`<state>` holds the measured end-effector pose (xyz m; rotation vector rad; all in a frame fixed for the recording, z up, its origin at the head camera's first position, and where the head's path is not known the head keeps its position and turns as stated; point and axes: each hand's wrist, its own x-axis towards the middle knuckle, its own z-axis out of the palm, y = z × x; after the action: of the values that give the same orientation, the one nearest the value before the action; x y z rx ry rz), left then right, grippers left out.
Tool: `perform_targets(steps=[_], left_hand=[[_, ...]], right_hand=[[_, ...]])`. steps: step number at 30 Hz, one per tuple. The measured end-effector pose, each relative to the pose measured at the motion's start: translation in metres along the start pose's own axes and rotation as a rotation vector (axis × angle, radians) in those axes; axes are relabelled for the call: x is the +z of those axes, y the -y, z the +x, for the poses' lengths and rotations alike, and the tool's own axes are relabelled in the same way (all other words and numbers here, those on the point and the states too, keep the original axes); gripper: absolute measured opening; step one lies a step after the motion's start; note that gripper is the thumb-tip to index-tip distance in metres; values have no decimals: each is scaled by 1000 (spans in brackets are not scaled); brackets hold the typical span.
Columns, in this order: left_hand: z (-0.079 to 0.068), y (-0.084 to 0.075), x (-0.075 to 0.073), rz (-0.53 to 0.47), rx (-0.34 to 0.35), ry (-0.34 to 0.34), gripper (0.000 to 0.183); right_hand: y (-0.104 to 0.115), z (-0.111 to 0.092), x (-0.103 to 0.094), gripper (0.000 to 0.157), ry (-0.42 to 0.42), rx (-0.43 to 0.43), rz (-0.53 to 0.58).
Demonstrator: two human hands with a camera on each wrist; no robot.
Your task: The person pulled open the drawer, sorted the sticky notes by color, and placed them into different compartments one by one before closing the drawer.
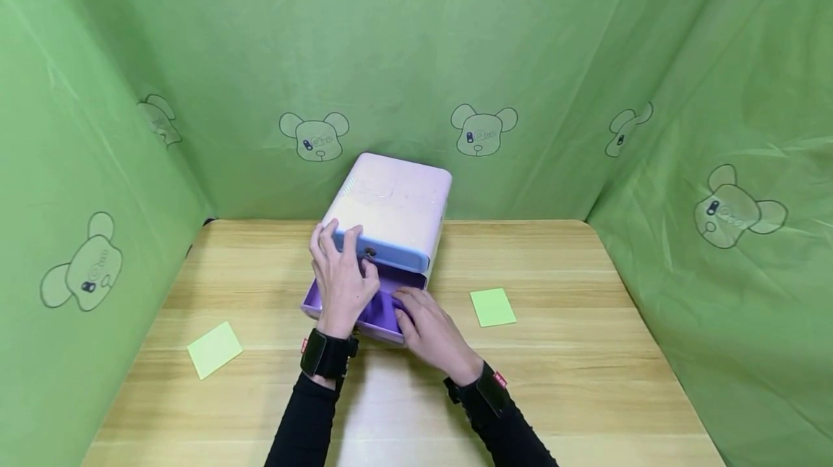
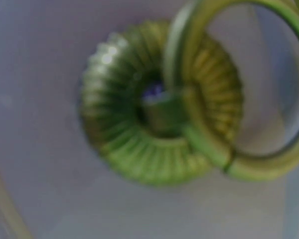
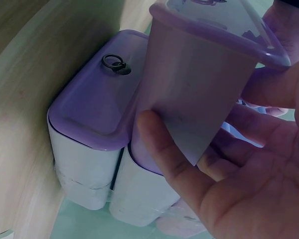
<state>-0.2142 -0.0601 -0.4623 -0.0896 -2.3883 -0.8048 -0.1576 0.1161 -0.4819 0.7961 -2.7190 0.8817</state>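
A small drawer cabinet [image 1: 397,196] with a pale pink top and a blue upper drawer front [image 1: 397,255] stands at the back of the table. Below the blue front, a purple drawer [image 1: 312,301] is pulled out. My left hand [image 1: 341,283] bends over the cabinet's front edge, fingertips on top and thumb near the blue front's lower edge. A ring pull [image 2: 162,104] fills the left wrist view, blurred. My right hand [image 1: 432,326] reaches over the drawer's right side. One finger [image 3: 164,149] touches the outer wall; other fingertips are hidden inside, so anything held there cannot be seen.
A closed lower drawer [image 3: 97,99] with a ring shows in the right wrist view. Two yellow-green paper squares lie on the wooden table: the left note [image 1: 215,350] and the right note [image 1: 492,307]. Green cloth walls [image 1: 403,55] surround the table's back and sides.
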Motion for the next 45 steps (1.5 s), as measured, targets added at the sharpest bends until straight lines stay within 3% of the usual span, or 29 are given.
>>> perform_targets(steps=[12, 21, 32, 38, 45], left_hand=[[0, 1, -1, 1, 3, 0, 52], [0, 0, 0, 3, 14, -8, 52], [0, 1, 1, 18, 7, 1, 52], [0, 2, 1, 24, 3, 13, 52], [0, 2, 0, 25, 6, 18, 52]], right_hand=[[13, 1, -22, 40, 14, 40, 28], [34, -5, -36, 40, -5, -38, 73], [47, -10, -34, 36, -30, -159, 168], [51, -13, -32, 33, -18, -165, 245], [54, -19, -26, 31, 64, -143, 320]])
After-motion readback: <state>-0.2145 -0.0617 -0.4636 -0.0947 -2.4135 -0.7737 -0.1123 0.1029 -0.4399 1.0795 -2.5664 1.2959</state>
